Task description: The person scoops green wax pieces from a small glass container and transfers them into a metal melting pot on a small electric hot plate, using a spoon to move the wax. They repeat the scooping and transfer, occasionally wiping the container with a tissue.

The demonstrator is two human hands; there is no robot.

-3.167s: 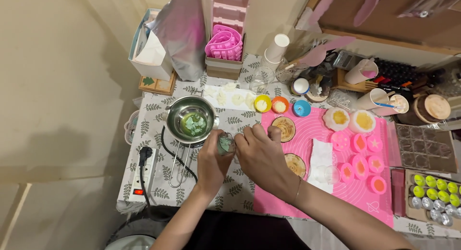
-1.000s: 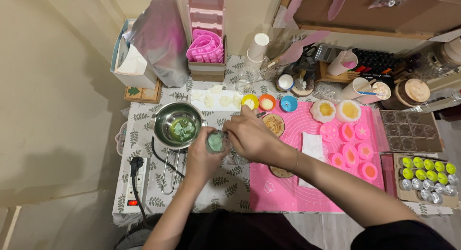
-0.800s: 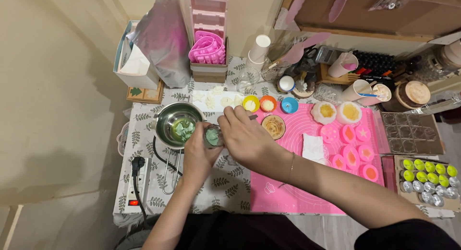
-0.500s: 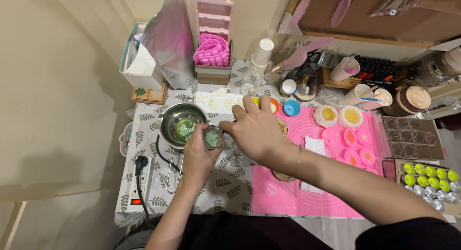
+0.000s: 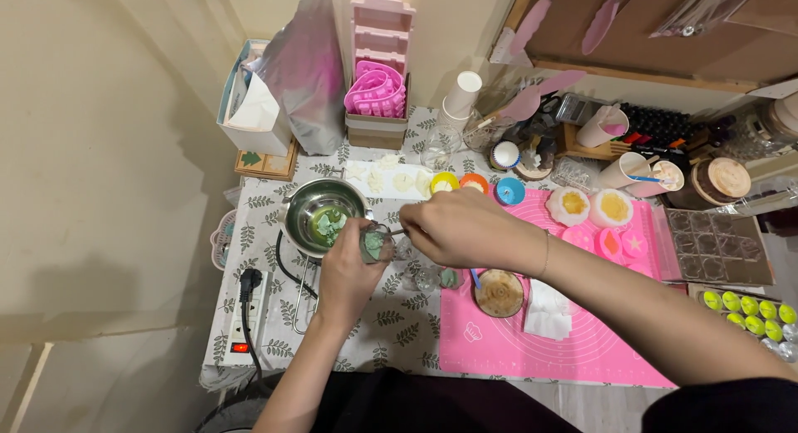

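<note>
Near the frame's centre, the left hand wraps its fingers around a small glass jar of green wax, tilted over the worktop. The right hand pinches a thin tool at the jar's mouth. Just beyond, upper left, sits the steel pot.

Both bare forearms reach forward from the bottom of the view, the left one rising almost straight up, the right one crossing in from the lower right at a slant. The left hand is curled, palm turned inward, its fingers wrapped closed around what it grips, thumb side up. The right hand lies palm down just beside it, wrist level and ringed by a thin bracelet, its fingertips pinched together and pointing toward the left hand.
</note>
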